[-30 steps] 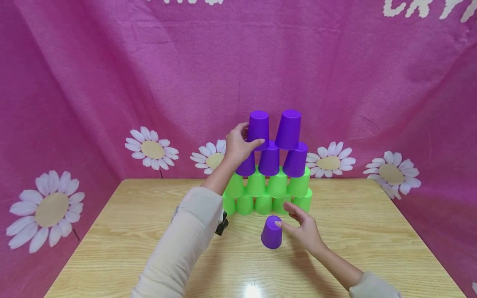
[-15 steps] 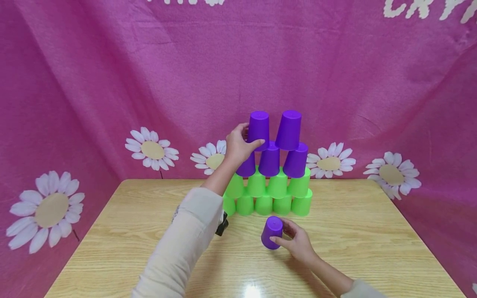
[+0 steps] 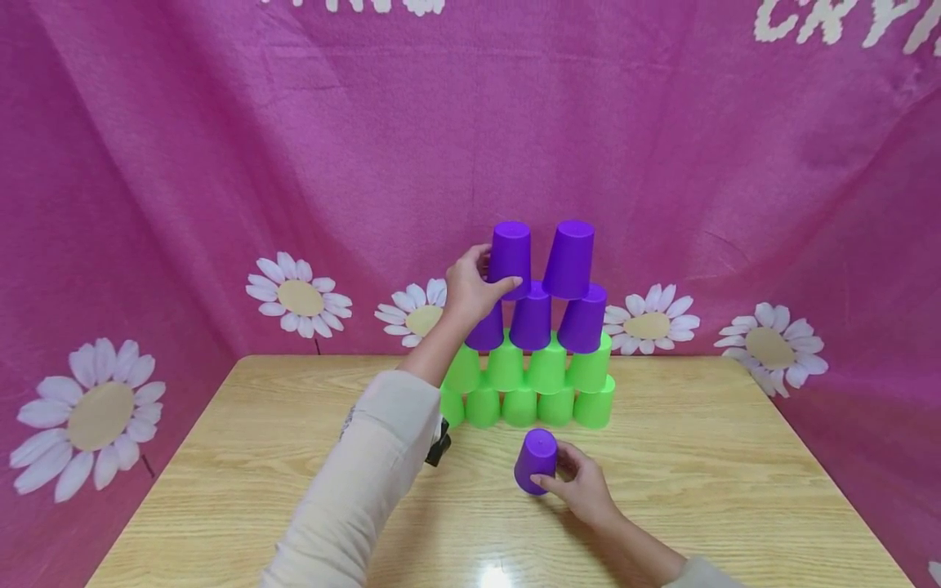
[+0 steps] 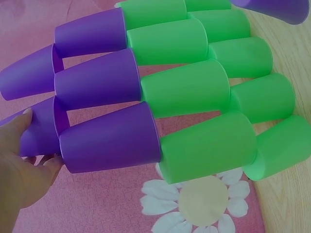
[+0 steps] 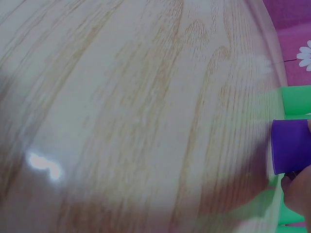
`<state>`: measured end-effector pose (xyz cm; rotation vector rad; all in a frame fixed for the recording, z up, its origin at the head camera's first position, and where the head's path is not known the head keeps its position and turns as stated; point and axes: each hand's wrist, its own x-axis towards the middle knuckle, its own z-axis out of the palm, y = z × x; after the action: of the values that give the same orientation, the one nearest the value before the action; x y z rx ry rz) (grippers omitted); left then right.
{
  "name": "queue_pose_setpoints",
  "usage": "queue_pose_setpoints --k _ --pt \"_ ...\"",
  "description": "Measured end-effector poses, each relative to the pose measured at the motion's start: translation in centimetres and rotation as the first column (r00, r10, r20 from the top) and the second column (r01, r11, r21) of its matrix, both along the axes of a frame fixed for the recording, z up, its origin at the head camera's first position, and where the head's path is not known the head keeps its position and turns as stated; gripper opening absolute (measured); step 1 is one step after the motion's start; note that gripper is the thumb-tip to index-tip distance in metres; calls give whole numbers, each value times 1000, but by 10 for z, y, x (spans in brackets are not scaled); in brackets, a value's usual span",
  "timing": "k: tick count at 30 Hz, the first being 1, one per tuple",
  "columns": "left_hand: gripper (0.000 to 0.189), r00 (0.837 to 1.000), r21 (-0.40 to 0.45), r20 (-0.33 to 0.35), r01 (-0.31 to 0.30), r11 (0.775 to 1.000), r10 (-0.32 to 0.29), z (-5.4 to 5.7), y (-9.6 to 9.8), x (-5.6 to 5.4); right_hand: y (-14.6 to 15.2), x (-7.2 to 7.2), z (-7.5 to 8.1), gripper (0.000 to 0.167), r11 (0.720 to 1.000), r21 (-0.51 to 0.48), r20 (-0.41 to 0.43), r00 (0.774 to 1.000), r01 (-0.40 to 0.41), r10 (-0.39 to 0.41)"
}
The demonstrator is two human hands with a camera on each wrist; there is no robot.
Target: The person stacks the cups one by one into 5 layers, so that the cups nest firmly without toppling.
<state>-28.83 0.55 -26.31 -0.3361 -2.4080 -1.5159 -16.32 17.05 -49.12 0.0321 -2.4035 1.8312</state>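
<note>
My left hand (image 3: 473, 287) grips an upside-down purple cup (image 3: 510, 251) at the left of the pyramid's top row, thumb in front and fingers behind. To its right stands another upside-down purple cup (image 3: 570, 260). Below them is a row of three purple cups (image 3: 531, 318), resting on two rows of green cups (image 3: 546, 367). In front of the pyramid my right hand (image 3: 586, 490) holds a single upside-down purple cup (image 3: 535, 462) from its right side, with the thumb on its near face. The left wrist view shows the left hand's fingers curled round the upper cup (image 4: 41, 128).
The wooden table (image 3: 706, 474) spreads out on both sides of the cups. A pink cloth (image 3: 353, 163) with white daisies hangs close behind the pyramid. A small black object (image 3: 439, 445) shows by the left sleeve (image 3: 375, 457).
My right hand has come down from above and to the right of the single purple cup and taken hold of it. The left hand has stayed on the upper cup.
</note>
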Motion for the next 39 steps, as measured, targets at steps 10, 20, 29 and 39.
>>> queue_pose_setpoints --k 10,20,29,39 --pt "59 1000 20 4 -3 1000 3 0 3 -1 2 0 0 49 999 38 5 1000 19 -19" --pt "59 1000 18 5 -5 1000 5 -4 3 0 5 0 18 46 999 39 11 1000 11 -12" --pt "59 1000 14 4 -11 1000 11 -2 1 0 9 -5 45 46 1000 21 -73 997 5 -3" --pt "59 1000 1 7 -7 1000 7 -1 0 0 17 -14 68 46 999 38 -168 986 -5 11"
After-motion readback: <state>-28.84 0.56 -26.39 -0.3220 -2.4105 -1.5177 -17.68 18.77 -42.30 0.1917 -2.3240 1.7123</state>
